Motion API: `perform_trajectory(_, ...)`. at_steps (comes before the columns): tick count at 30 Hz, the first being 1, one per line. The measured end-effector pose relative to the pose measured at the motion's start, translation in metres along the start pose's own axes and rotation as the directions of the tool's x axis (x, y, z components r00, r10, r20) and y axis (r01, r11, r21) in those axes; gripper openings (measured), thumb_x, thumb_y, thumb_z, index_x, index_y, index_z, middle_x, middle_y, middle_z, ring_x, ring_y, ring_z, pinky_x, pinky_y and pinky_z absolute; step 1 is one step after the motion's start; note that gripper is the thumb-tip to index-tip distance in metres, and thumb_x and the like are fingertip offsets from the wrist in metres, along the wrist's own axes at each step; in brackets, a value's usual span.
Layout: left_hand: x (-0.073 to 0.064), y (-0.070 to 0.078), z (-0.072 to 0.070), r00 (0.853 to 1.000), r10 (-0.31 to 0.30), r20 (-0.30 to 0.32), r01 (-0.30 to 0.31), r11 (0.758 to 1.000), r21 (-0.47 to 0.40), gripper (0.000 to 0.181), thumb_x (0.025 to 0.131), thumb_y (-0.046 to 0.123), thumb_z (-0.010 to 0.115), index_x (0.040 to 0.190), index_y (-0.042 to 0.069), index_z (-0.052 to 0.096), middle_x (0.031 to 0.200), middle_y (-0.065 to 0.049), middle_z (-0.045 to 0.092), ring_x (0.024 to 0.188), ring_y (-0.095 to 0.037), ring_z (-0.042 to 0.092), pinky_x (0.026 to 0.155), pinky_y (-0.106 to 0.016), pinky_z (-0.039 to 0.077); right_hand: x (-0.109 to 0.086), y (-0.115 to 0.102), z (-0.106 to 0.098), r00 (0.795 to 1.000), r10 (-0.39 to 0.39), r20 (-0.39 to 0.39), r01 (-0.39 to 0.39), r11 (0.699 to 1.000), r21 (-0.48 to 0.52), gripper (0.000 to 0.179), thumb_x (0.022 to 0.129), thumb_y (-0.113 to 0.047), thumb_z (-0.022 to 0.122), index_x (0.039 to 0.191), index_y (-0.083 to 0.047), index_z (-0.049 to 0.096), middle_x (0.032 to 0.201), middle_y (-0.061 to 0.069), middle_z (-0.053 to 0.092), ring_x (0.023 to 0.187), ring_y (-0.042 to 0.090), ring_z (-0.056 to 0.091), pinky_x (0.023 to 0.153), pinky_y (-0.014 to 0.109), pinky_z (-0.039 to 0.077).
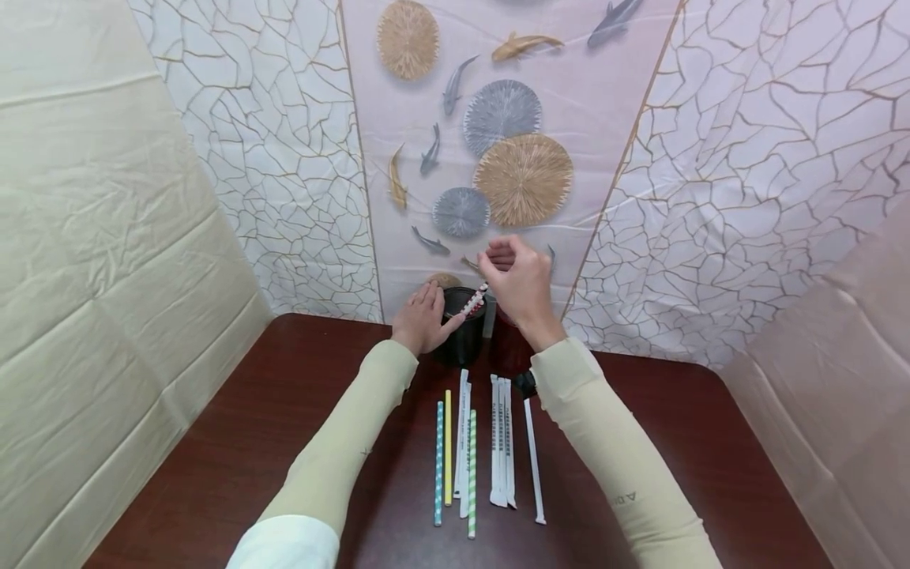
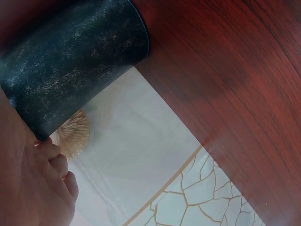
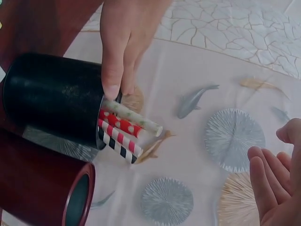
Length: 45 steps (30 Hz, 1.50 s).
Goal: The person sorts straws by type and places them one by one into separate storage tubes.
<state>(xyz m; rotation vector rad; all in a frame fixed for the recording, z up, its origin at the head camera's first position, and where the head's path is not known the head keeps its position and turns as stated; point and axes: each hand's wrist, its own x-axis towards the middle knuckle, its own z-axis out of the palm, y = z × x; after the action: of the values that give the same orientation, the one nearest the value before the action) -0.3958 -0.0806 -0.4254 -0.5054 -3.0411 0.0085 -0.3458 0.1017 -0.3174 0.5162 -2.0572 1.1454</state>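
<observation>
My left hand (image 1: 419,318) grips the rim of an upright black cup (image 1: 462,348), its thumb reaching across the near side. Several paper straws stand in that cup; the right wrist view shows a pale green-patterned straw (image 3: 141,121), a red dotted straw (image 3: 123,124), a pink-striped straw (image 3: 123,140) and a black-striped straw (image 3: 117,149). My right hand (image 1: 522,284) hovers above and right of the cup, fingers loosely bent. In the right wrist view it is apart from the straws and nothing shows in it. A dark red cup (image 1: 506,348) stands beside the black one.
On the table before the cups lie a blue dotted straw (image 1: 438,466), a yellow straw (image 1: 448,450), a green-striped straw (image 1: 472,482) and several white-wrapped straws (image 1: 501,442). A small black object (image 1: 524,385) sits near the right sleeve. A patterned cloth wall (image 1: 405,261) rises behind.
</observation>
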Motion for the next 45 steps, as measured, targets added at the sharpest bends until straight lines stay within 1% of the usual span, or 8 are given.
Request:
perform_trajectory(9,-0.002,0.001,-0.003,1.000,0.007,0.014,-0.007,1.000,0.016,0.091,0.109,0.069,0.017,0.168,0.000,0.017,0.178,-0.017,0.014,0.167,-0.029,0.014,0.136,-0.040,0.017,0.004,-0.009,-0.021,0.999,0.012,0.036,-0.011,0.999,-0.046,0.019,0.094,-0.010,0.078,0.105,0.005,0.075,0.098,0.020,0.081,0.086,0.032,0.081,0.078,0.039,0.067)
perform_trajectory(16,-0.004,0.003,-0.003,1.000,0.003,0.012,-0.003,1.000,0.018,0.090,0.109,0.069,0.017,0.168,0.000,0.018,0.178,-0.016,0.013,0.167,-0.029,0.013,0.136,-0.041,0.017,0.005,-0.027,-0.040,0.990,0.049,0.136,-0.029,0.988,-0.152,0.023,0.096,-0.019,0.078,0.107,0.001,0.076,0.098,0.017,0.081,0.086,0.029,0.081,0.079,0.042,0.066)
perform_trajectory(22,-0.006,0.002,-0.004,1.000,0.003,-0.001,-0.003,1.000,0.009,0.089,0.110,0.068,0.019,0.168,0.000,0.020,0.178,-0.017,0.016,0.166,-0.029,0.016,0.135,-0.041,0.019,0.001,-0.041,-0.047,0.966,0.083,0.246,-0.022,0.971,-0.240,0.024,0.096,-0.020,0.078,0.105,0.002,0.076,0.095,0.016,0.082,0.085,0.028,0.082,0.076,0.043,0.066)
perform_trajectory(27,-0.005,0.001,-0.004,1.000,0.005,0.003,-0.005,1.000,-0.001,0.089,0.110,0.067,0.019,0.168,-0.001,0.019,0.178,-0.018,0.016,0.166,-0.030,0.015,0.135,-0.042,0.019,-0.009,-0.045,-0.049,0.931,0.169,0.324,-0.064,0.948,-0.312,0.025,0.096,-0.023,0.078,0.104,0.000,0.077,0.094,0.013,0.082,0.086,0.025,0.081,0.077,0.043,0.066)
perform_trajectory(31,-0.004,0.001,-0.003,1.000,0.004,0.007,-0.004,1.000,0.003,0.089,0.110,0.068,0.018,0.168,0.000,0.018,0.178,-0.017,0.015,0.167,-0.029,0.015,0.135,-0.042,0.019,-0.019,-0.041,-0.047,0.901,0.231,0.368,-0.095,0.931,-0.351,0.025,0.096,-0.026,0.078,0.104,-0.002,0.077,0.094,0.012,0.082,0.086,0.024,0.080,0.077,0.043,0.065)
perform_trajectory(37,-0.004,0.002,-0.002,1.000,0.004,-0.001,-0.004,1.000,-0.008,0.090,0.109,0.068,0.019,0.168,0.000,0.018,0.178,-0.017,0.015,0.167,-0.029,0.015,0.135,-0.042,0.019,-0.037,-0.030,-0.045,0.863,0.278,0.422,-0.113,0.920,-0.374,0.022,0.095,-0.025,0.078,0.099,-0.003,0.079,0.092,0.012,0.082,0.083,0.024,0.080,0.077,0.042,0.065)
perform_trajectory(40,-0.003,0.001,-0.001,1.000,0.002,-0.004,-0.002,1.000,-0.011,0.089,0.110,0.068,0.020,0.168,0.001,0.019,0.178,-0.017,0.016,0.167,-0.029,0.015,0.135,-0.043,0.019,-0.047,-0.023,-0.043,0.831,0.311,0.460,-0.114,0.906,-0.407,0.023,0.095,-0.026,0.079,0.098,-0.004,0.079,0.092,0.011,0.082,0.083,0.023,0.079,0.077,0.041,0.065)
perform_trajectory(45,-0.004,0.002,-0.001,1.000,0.001,-0.008,-0.001,1.000,0.001,0.089,0.110,0.068,0.020,0.168,0.000,0.019,0.178,-0.017,0.016,0.167,-0.029,0.015,0.135,-0.042,0.019,-0.065,-0.011,-0.037,0.763,0.384,0.520,-0.151,0.888,-0.434,0.022,0.094,-0.025,0.080,0.099,-0.004,0.078,0.094,0.010,0.081,0.081,0.020,0.077,0.075,0.040,0.064)
